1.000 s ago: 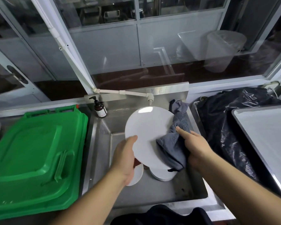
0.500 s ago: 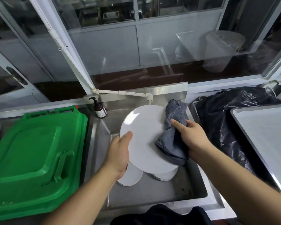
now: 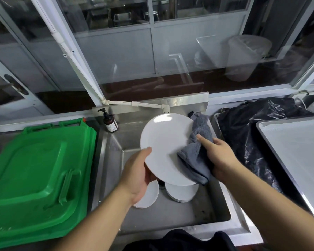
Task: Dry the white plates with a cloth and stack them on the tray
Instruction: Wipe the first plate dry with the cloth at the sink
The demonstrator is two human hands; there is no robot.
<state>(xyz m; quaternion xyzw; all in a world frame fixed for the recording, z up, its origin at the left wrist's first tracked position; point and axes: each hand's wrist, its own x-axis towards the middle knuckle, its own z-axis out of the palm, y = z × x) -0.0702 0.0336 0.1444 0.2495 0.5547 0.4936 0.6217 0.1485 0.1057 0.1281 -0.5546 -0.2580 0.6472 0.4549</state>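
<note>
1. The white plate (image 3: pixel 165 147) is held tilted above the steel sink (image 3: pixel 198 214), at the centre of the frame.
2. The left hand (image 3: pixel 136 176) grasps the plate's lower-left rim: thumb on the upper face, the other fingers curled beneath.
3. The right hand (image 3: pixel 219 158) grips the grey cloth (image 3: pixel 198 156) against the plate's right edge. The thumb lies extended along the top of the cloth; the remaining fingers are hidden behind it.
4. The cloth wraps the plate's right rim and hangs down to its lower-right edge.
5. Two stacks of white plates (image 3: pixel 181 193) rest on the sink floor, directly below the held plate; the left stack is partly covered by the left hand.
6. The tray (image 3: pixel 297 151) lies at the right edge of the frame; no plate shows on its visible surface.
7. A black plastic bag (image 3: pixel 246 134) lies between sink and tray.
8. A green bin lid (image 3: pixel 38 178) fills the lower left of the frame.
9. A brown pump bottle (image 3: pixel 110 122) stands at the sink's upper-left corner.
</note>
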